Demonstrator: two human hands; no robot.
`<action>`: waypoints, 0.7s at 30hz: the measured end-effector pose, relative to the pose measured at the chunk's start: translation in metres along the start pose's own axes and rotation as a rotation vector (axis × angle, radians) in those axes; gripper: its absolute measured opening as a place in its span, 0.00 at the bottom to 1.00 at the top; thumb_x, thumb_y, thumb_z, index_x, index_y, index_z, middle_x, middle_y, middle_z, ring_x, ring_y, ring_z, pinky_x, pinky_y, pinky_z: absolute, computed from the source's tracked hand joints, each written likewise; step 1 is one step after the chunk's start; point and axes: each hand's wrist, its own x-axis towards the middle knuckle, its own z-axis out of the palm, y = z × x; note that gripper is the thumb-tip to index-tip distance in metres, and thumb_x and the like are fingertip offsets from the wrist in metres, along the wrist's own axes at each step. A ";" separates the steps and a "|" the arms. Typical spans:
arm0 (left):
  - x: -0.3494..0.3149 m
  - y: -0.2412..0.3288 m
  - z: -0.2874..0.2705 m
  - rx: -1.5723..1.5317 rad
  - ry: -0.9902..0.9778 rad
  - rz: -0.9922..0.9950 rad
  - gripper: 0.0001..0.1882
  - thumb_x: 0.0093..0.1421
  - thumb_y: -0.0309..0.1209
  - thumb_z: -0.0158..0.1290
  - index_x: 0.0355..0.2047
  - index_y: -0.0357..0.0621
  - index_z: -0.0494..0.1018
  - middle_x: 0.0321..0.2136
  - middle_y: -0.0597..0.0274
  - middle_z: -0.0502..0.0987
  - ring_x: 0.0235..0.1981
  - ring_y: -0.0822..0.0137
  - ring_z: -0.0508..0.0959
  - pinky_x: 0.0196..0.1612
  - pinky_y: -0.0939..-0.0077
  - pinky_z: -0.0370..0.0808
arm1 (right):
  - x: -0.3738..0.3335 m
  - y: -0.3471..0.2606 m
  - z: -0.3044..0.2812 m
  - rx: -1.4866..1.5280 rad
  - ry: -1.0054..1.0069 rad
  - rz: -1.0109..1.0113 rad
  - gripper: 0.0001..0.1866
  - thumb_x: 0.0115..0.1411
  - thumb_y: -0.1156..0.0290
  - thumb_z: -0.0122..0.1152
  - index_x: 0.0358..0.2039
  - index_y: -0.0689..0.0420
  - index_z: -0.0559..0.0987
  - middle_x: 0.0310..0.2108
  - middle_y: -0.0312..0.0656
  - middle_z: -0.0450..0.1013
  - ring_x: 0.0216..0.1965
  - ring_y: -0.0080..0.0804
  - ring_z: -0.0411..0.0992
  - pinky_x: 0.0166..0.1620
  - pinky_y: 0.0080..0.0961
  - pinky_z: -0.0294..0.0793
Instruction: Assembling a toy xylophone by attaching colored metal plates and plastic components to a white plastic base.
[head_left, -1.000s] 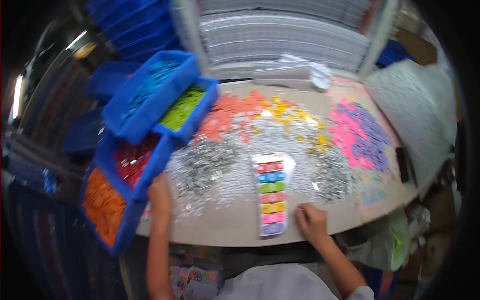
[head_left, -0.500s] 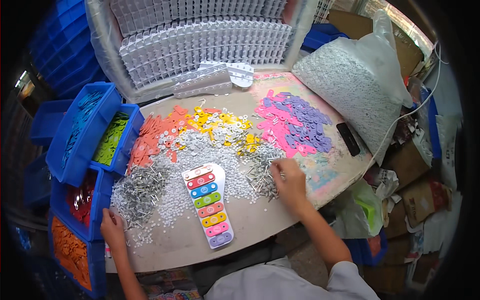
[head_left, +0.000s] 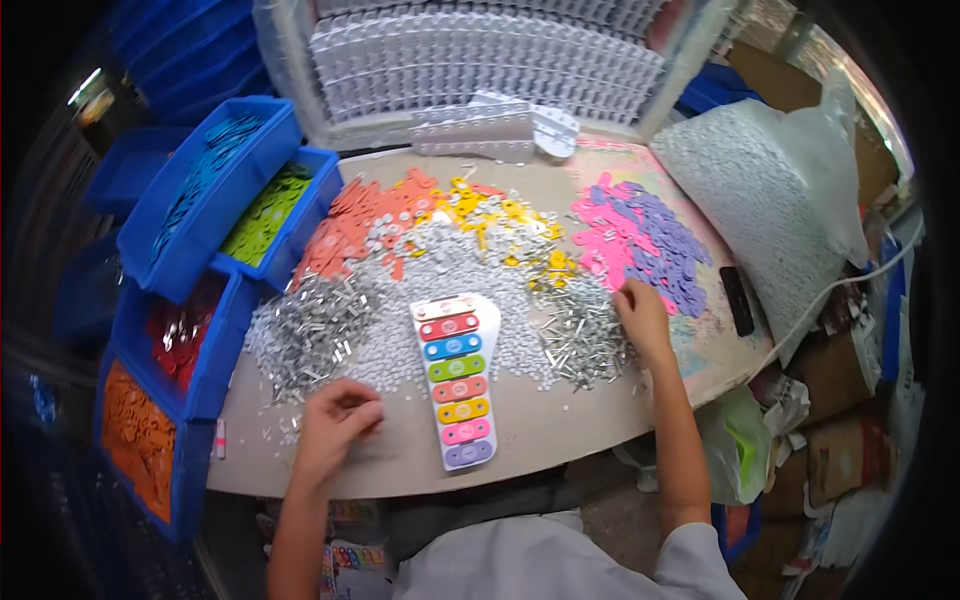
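Observation:
A toy xylophone [head_left: 470,365] with a white base and a column of coloured bars lies upright on the table before me. White caps show at the ends of its upper bars, dark holes on the lower ones. My left hand [head_left: 335,425] hovers left of it, fingers curled inward; whatever they may hold is too small to see. My right hand [head_left: 645,318] is at the right edge of a heap of metal pins [head_left: 585,335], fingertips drawn together, their contents hidden. Another heap of metal pins [head_left: 310,330] lies left of the xylophone, with small white washers [head_left: 400,300] spread between.
Coral bars [head_left: 365,215], yellow bars [head_left: 490,215], pink bars [head_left: 608,235] and purple bars [head_left: 670,250] lie farther back. Blue bins [head_left: 205,375] of parts line the left. White bases [head_left: 490,65] are stacked behind. A plastic sack [head_left: 760,190] and a phone [head_left: 737,300] are at right.
My left hand has come from the table's left edge toward the xylophone. My right hand has shifted slightly right and away along the pins. The whole view has shifted too.

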 end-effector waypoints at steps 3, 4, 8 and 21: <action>0.015 -0.010 0.013 -0.030 -0.083 -0.056 0.08 0.66 0.26 0.61 0.42 0.36 0.79 0.30 0.60 0.82 0.26 0.74 0.80 0.27 0.82 0.76 | -0.001 -0.009 -0.004 -0.022 -0.004 0.069 0.11 0.65 0.67 0.62 0.35 0.63 0.78 0.28 0.51 0.76 0.30 0.48 0.76 0.36 0.40 0.72; 0.018 -0.011 0.017 -0.030 -0.058 -0.057 0.08 0.66 0.26 0.61 0.42 0.36 0.79 0.30 0.60 0.82 0.26 0.74 0.80 0.27 0.82 0.76 | -0.001 -0.021 -0.009 -0.060 0.020 0.142 0.10 0.66 0.68 0.62 0.35 0.63 0.78 0.28 0.52 0.76 0.31 0.47 0.76 0.36 0.40 0.73; 0.033 -0.019 0.029 -0.154 -0.122 -0.114 0.09 0.68 0.28 0.60 0.44 0.34 0.79 0.31 0.60 0.83 0.28 0.75 0.81 0.26 0.83 0.75 | -0.008 -0.059 -0.027 -0.100 0.097 0.145 0.08 0.67 0.72 0.61 0.35 0.63 0.78 0.29 0.49 0.77 0.30 0.41 0.77 0.36 0.35 0.73; 0.063 -0.030 0.039 -0.068 -0.178 -0.116 0.09 0.67 0.31 0.62 0.43 0.37 0.81 0.28 0.67 0.82 0.23 0.82 0.76 0.23 0.87 0.70 | -0.073 -0.184 0.024 0.428 -0.163 -0.463 0.09 0.56 0.82 0.70 0.37 0.60 0.81 0.36 0.43 0.78 0.39 0.41 0.78 0.44 0.34 0.77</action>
